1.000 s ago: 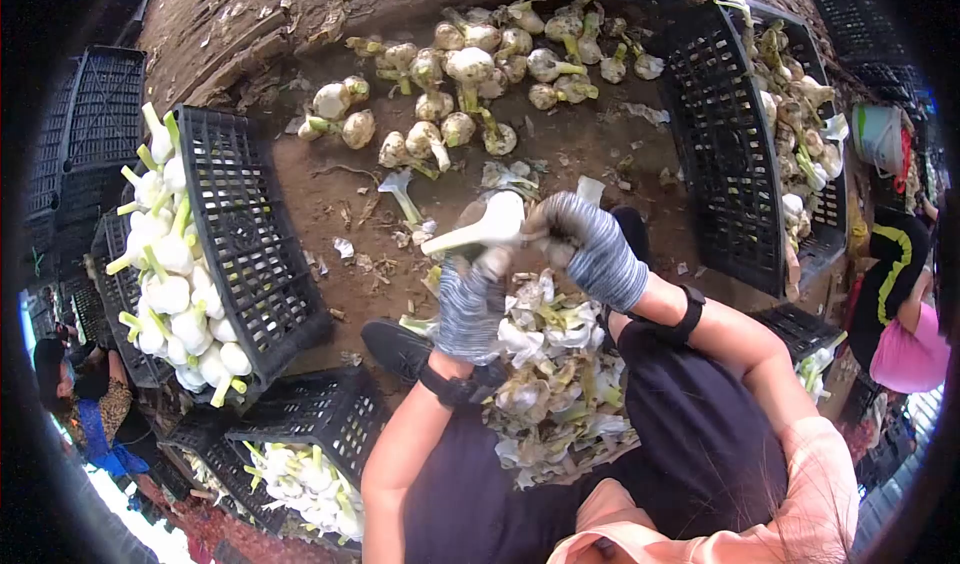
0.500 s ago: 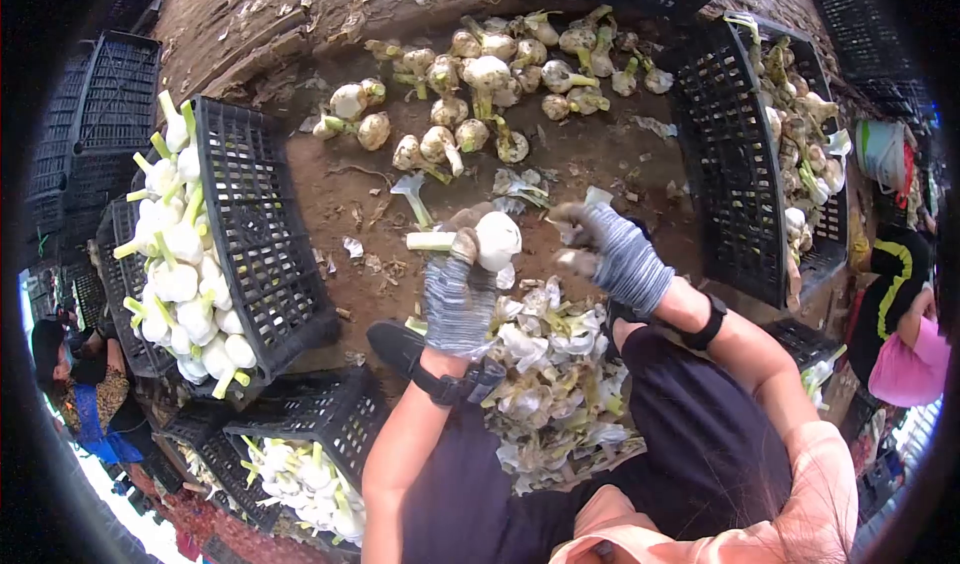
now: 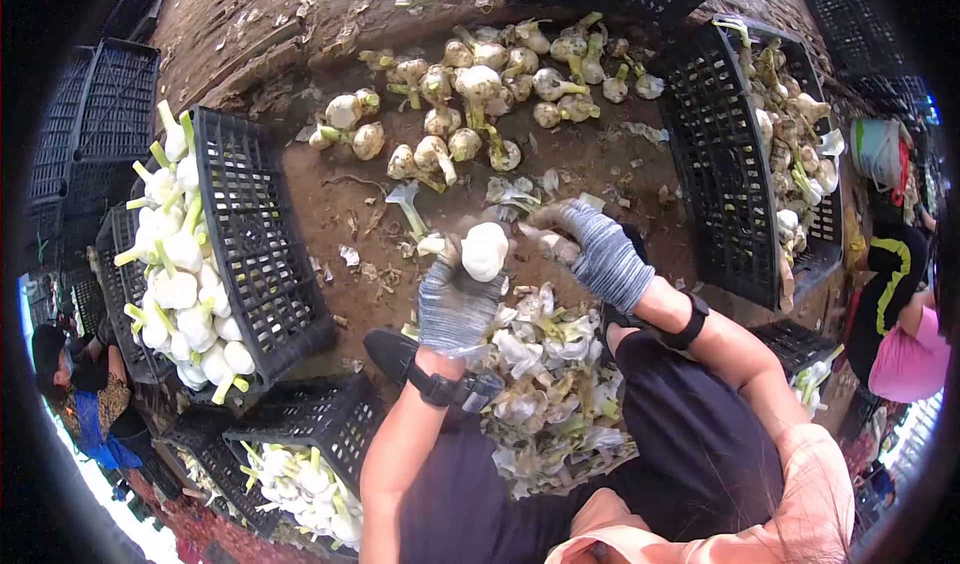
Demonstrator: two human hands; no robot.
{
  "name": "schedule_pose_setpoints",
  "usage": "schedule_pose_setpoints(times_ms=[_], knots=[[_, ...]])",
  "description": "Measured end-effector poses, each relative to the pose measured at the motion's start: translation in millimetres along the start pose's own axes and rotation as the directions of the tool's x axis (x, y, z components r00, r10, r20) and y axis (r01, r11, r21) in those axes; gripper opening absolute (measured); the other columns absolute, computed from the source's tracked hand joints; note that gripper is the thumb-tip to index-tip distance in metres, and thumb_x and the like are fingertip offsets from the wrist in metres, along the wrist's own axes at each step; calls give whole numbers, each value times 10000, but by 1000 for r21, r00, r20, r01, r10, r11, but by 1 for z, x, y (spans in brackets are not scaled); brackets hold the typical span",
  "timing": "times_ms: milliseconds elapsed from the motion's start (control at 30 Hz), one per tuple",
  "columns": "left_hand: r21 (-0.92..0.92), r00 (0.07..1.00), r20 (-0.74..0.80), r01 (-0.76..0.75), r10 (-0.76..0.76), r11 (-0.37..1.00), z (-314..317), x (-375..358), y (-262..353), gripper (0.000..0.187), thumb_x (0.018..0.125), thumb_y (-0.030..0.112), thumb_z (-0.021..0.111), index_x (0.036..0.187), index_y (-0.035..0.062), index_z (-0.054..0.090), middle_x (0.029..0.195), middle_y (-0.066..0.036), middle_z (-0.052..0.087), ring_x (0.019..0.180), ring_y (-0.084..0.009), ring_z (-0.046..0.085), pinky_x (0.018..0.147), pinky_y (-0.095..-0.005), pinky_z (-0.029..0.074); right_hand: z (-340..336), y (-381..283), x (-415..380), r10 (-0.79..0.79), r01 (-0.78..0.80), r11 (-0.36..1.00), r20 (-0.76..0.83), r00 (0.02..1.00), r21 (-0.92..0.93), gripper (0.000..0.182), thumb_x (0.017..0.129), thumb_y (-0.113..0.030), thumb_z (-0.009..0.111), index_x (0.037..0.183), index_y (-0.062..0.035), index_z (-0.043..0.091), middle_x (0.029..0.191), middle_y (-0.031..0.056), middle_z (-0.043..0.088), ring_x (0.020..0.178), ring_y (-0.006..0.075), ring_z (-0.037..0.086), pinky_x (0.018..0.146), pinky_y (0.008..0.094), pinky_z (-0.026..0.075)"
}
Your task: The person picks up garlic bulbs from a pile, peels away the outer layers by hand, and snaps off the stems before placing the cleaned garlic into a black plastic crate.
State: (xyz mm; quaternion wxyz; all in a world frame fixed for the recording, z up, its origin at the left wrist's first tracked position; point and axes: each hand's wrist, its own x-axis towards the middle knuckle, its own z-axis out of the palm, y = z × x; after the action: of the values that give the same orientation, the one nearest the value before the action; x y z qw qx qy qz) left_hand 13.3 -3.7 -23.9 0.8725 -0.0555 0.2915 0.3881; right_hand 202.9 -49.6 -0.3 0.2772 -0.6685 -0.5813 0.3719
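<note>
My left hand [image 3: 455, 299], in a grey knitted glove with soiled fingertips, grips a white garlic bulb [image 3: 485, 252] by its neck. The bulb faces right, and a pale green stem end shows left of the fingers. Just right of the bulb is my right hand [image 3: 600, 254], gloved alike and apart from the bulb. Its fingers are drawn together; whatever is between them, if anything, cannot be made out. Below both hands, a heap of garlic peelings [image 3: 550, 394] lies between my legs. Unpeeled garlic bulbs [image 3: 440, 84] with dirty skins lie on the ground ahead.
At left, a black crate [image 3: 255, 244] stands tilted beside peeled white garlic [image 3: 175, 289]. Another crate [image 3: 320, 419] with white garlic is at lower left. A crate [image 3: 715, 164] at right holds unpeeled garlic. A white bucket [image 3: 877, 154] and other people are at the edges.
The garlic bulb has turned in my left hand and shifted slightly left. My right hand has moved a little left and up toward it, its fingers now closer together.
</note>
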Motion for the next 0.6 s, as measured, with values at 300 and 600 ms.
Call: schedule_pose_setpoints(times_ms=[300, 600], knots=[[-155, 988, -154, -21, -3, 988, -15, -24, 47, 227, 894, 286, 516, 995, 89, 563, 1025, -146, 600, 969, -313, 571, 836, -484, 497, 22, 51, -4, -31, 223, 907, 471, 882, -358, 392, 749, -184, 637, 1118, -78, 557, 938, 151, 612, 840, 334, 602, 739, 393, 477], [768, 615, -177, -402, 769, 498, 12, -201, 122, 255, 821, 177, 635, 1014, 40, 541, 983, -117, 623, 883, -221, 611, 753, -335, 527, 33, 73, 28, 24, 6, 974, 133, 991, -225, 258, 807, -41, 534, 1060, -56, 581, 943, 186, 620, 819, 316, 617, 737, 368, 478]])
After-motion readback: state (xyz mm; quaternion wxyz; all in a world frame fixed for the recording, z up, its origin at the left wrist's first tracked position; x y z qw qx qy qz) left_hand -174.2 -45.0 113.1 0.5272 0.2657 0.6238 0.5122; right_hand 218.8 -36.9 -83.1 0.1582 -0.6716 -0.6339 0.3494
